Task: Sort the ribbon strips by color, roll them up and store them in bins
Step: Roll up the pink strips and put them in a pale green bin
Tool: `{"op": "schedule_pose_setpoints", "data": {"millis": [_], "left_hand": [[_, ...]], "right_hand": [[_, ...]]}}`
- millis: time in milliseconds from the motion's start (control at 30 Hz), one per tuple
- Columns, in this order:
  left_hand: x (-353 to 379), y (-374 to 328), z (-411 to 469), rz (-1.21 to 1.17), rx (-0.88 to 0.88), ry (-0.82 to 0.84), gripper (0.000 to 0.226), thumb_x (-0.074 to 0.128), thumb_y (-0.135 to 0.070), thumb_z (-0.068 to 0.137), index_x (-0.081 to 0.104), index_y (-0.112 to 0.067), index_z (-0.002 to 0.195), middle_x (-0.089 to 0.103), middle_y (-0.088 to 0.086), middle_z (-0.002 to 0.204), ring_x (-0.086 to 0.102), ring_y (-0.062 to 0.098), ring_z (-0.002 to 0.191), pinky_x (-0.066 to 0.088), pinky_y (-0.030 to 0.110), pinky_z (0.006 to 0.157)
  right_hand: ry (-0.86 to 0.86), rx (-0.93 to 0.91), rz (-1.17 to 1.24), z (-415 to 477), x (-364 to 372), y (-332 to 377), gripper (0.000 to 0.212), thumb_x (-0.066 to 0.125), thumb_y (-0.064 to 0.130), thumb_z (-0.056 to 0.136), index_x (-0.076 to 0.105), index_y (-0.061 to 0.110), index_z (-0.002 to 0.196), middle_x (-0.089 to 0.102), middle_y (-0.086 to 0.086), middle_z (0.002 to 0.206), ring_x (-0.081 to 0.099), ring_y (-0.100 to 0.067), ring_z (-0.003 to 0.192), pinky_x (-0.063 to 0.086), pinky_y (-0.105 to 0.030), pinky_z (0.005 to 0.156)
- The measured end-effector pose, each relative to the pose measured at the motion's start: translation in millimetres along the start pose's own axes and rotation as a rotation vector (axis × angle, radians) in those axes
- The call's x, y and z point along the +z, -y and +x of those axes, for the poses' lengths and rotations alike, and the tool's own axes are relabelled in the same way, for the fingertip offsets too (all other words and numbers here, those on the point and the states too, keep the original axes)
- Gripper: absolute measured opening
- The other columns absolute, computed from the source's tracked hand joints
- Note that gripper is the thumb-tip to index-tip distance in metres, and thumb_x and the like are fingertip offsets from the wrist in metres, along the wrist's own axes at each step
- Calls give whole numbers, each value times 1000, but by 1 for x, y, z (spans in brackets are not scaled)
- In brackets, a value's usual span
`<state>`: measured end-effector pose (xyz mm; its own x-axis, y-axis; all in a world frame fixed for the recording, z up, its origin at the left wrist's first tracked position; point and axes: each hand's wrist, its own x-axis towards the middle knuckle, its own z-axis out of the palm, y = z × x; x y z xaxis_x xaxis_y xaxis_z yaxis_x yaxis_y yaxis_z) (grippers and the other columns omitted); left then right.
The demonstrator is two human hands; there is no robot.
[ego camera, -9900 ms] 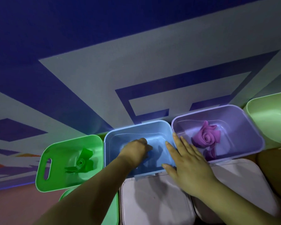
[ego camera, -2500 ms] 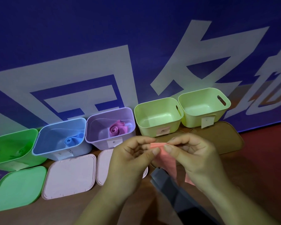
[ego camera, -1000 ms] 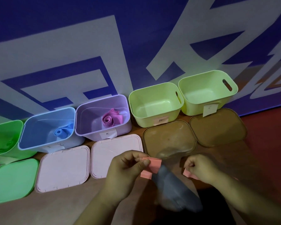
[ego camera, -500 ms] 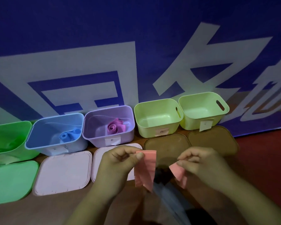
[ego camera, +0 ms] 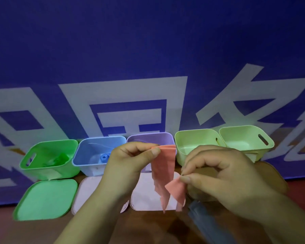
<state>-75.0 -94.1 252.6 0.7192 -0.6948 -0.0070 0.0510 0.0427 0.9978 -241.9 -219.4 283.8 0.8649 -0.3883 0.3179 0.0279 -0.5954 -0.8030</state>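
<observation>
Both hands, left hand (ego camera: 128, 162) and right hand (ego camera: 224, 175), pinch pink ribbon strip (ego camera: 163, 173).

We see two bare hands, the left hand (ego camera: 128, 161) and the right hand (ego camera: 224, 173), with short, rounded nails (ego camera: 156, 151) at the thumb tips. Back from the fingers, past the wrists, both forearms (ego camera: 99, 205) are bare too.

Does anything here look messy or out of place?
Nothing looks spilled or broken. Only a loose grey ribbon strip lies unrolled on the brown table under the right hand, not yet stored.
</observation>
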Motion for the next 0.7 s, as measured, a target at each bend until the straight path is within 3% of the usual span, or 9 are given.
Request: {"op": "schedule_pose_setpoints", "data": {"millis": [167, 367, 500, 700], "left_hand": [[-43, -16, -8, -51, 8, -17, 16, 75, -20, 67, 80, -11, 79, 76, 15, 86, 72, 24, 80, 57, 32, 73], [-96, -26, -14, -122, -43, -15, 8, 71, -9, 79, 79, -8, 79, 74, 20, 85, 69, 23, 70, 56, 26, 57], [-125, -26, -21, -164, -61, 75, 16, 72, -17, 71, 79, -7, 82, 71, 29, 90, 66, 32, 78, 54, 41, 75], [-159, -23, -29, -291, -175, 166, 25, 72, -17, 69, 76, -2, 89, 73, 23, 95, 70, 29, 81, 54, 36, 76]], "right_hand": [[-112, 1, 43, 15, 52, 23, 10, 82, 26, 70, 75, 33, 71, 64, 17, 112, 61, -7, 110, 43, -9, 86], [-120, 40, 119, 25, 103, 51, 13, 86, 27, 72, 75, 34, 71, 61, 23, 121, 58, -7, 119, 49, -34, 93], [-184, 77, 166, 34, 138, 59, 7, 80, 31, 70, 76, 37, 73, 59, 26, 126, 55, -6, 123, 47, -34, 97], [-293, 97, 371, 45, 181, 68, 11, 85, 23, 69, 76, 29, 69, 64, 19, 123, 62, -9, 115, 50, -19, 88]]}}
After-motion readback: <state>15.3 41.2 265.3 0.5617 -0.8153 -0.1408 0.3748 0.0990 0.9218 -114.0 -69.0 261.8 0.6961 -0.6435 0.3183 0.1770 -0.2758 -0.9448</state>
